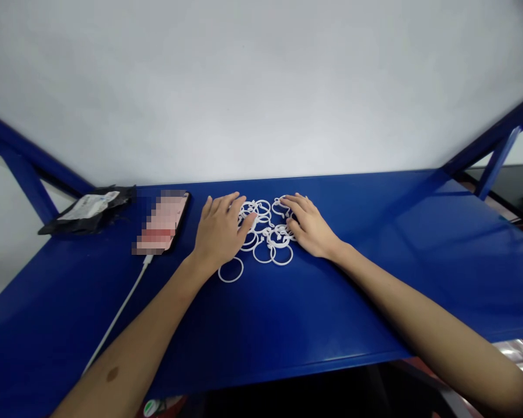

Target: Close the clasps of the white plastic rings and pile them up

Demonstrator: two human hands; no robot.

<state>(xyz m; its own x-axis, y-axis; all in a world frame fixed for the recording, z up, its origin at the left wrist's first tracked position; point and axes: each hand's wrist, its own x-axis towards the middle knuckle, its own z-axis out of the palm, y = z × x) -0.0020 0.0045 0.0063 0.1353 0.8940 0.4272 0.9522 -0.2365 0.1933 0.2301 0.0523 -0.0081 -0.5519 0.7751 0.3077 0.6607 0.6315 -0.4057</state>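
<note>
Several white plastic rings [265,232] lie in a loose heap on the blue table [375,261]. My left hand [220,229] rests palm down on the heap's left side, fingers stretched flat, thumb touching a ring. My right hand [309,226] lies on the right side, fingers extended over the rings. One single ring [230,270] sits apart, just beside my left wrist. Neither hand grips anything.
A phone [162,223] with a white cable [117,313] lies left of my left hand. A black packet [89,210] sits at the table's far left. A white wall stands behind. Blue frame struts [492,145] rise at both sides.
</note>
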